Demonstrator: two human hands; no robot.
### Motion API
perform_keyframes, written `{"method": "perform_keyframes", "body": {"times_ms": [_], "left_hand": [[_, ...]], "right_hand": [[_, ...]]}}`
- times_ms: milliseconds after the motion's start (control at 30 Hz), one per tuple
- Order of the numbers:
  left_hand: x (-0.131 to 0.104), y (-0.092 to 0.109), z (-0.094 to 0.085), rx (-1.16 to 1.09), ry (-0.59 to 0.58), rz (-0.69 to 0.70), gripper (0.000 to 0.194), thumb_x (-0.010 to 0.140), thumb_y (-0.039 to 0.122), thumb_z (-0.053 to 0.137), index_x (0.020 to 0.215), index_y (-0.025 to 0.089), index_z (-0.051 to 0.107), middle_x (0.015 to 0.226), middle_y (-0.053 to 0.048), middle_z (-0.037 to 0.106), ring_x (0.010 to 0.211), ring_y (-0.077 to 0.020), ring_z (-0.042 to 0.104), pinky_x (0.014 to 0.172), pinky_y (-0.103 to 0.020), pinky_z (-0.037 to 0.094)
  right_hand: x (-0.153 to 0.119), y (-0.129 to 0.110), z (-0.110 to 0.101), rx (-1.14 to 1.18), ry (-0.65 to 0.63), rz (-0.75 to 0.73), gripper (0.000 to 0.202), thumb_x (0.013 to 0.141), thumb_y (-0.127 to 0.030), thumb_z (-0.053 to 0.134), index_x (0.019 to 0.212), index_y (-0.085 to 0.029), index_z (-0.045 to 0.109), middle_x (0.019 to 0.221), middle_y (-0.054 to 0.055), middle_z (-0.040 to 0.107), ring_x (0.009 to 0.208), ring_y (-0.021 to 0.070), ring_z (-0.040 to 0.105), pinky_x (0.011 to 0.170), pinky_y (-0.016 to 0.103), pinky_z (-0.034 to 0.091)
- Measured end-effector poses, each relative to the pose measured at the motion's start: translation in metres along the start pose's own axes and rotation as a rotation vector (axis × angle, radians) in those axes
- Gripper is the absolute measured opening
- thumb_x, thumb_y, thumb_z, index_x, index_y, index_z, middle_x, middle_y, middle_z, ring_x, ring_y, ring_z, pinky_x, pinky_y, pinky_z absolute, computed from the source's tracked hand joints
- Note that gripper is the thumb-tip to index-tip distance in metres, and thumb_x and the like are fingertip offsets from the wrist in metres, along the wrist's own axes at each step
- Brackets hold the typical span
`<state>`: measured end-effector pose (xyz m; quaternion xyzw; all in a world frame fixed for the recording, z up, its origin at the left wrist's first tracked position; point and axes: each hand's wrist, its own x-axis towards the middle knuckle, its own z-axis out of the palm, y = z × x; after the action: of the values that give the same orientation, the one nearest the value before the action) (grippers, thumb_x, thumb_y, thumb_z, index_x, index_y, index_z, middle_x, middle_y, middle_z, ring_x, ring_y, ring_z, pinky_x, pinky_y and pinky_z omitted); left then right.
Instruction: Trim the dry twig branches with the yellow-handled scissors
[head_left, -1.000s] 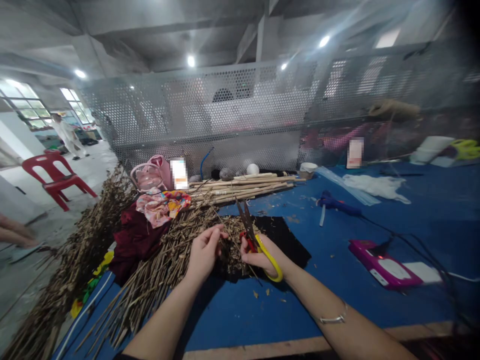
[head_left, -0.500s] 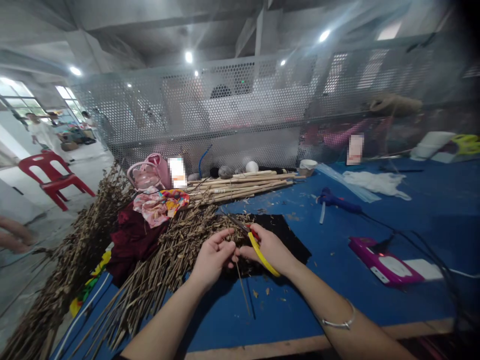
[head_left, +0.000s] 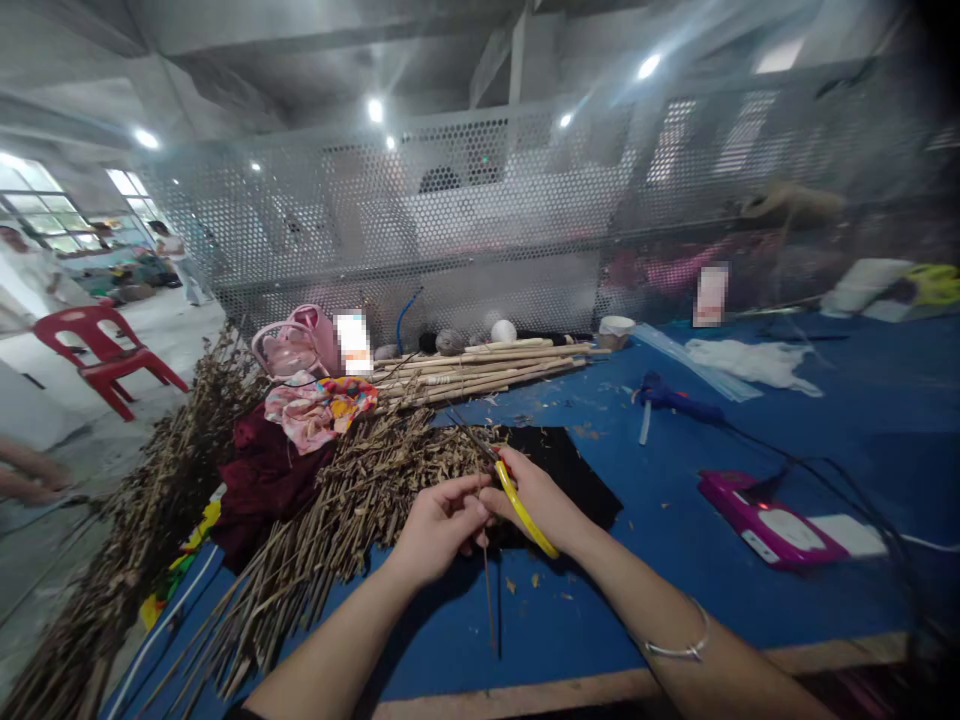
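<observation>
In the head view, my left hand [head_left: 444, 522] is closed, its fingertips pinching a thin dried stem [head_left: 490, 590] that points down toward me. My right hand [head_left: 541, 502] is closed around yellow-handled scissors [head_left: 525, 512], whose dark blades point away to the upper left. The fingertips of both hands meet at the stem's upper part, which they partly hide. Beneath and left of my hands lies a pile of dried plant stalks [head_left: 352, 500] with crumbled leaves. Part of a black cloth [head_left: 566, 470] shows under the right hand.
Pale wooden sticks [head_left: 480, 370] lie across the back of the blue table [head_left: 637, 620]. A glue gun [head_left: 675, 398] and a magenta power strip [head_left: 769, 522] with cables sit at right. Dark red cloth [head_left: 266, 490] lies left. Another person's hand [head_left: 30, 472] shows at the left edge.
My left hand has shifted slightly right, closer to my right hand, and the stem now hangs more upright. The scissors stay in my right hand, nearly still.
</observation>
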<state>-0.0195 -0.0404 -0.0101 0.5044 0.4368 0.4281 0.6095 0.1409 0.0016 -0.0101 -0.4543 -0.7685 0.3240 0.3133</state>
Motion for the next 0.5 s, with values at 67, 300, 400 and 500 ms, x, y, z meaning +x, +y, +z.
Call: {"method": "perform_keyframes", "body": {"times_ms": [67,300,400,500], "left_hand": [[0.0001,-0.0003,0.0008,0.009,0.003,0.003,0.050,0.069,0.038,0.062,0.110,0.011,0.055,0.066,-0.002,0.057,0.049,-0.0078,0.054,0.039,-0.016,0.037],[0.0007,-0.0008,-0.0010,0.037,0.029,0.031,0.049,0.070,0.038,0.061,0.111,0.011,0.055,0.064,-0.001,0.055,0.048,-0.0072,0.052,0.038,-0.016,0.035],[0.0011,-0.0023,-0.0016,0.038,0.040,0.029,0.051,0.070,0.039,0.061,0.112,0.012,0.054,0.065,-0.001,0.055,0.048,-0.0075,0.052,0.039,-0.016,0.036],[0.0016,-0.0034,-0.0014,0.032,0.048,0.029,0.051,0.069,0.038,0.062,0.112,0.011,0.054,0.065,-0.001,0.055,0.048,-0.0076,0.052,0.038,-0.016,0.035]], "right_hand": [[0.0001,-0.0015,-0.0002,0.021,-0.025,0.009,0.042,0.071,-0.041,0.060,0.103,-0.018,0.047,0.077,0.000,0.053,0.065,0.0119,0.048,0.058,0.022,0.036],[0.0004,0.0003,-0.0006,-0.130,0.001,0.099,0.029,0.068,-0.044,0.060,0.081,-0.019,0.052,0.061,-0.004,0.050,0.053,0.0090,0.040,0.049,0.019,0.028],[0.0005,0.0027,-0.0012,-0.178,0.011,0.138,0.031,0.067,-0.045,0.060,0.083,-0.019,0.055,0.062,-0.003,0.053,0.055,0.0100,0.042,0.050,0.020,0.028],[0.0010,0.0031,-0.0020,-0.189,0.010,0.153,0.033,0.066,-0.047,0.061,0.084,-0.019,0.057,0.063,-0.001,0.055,0.056,0.0111,0.045,0.051,0.021,0.029]]}}
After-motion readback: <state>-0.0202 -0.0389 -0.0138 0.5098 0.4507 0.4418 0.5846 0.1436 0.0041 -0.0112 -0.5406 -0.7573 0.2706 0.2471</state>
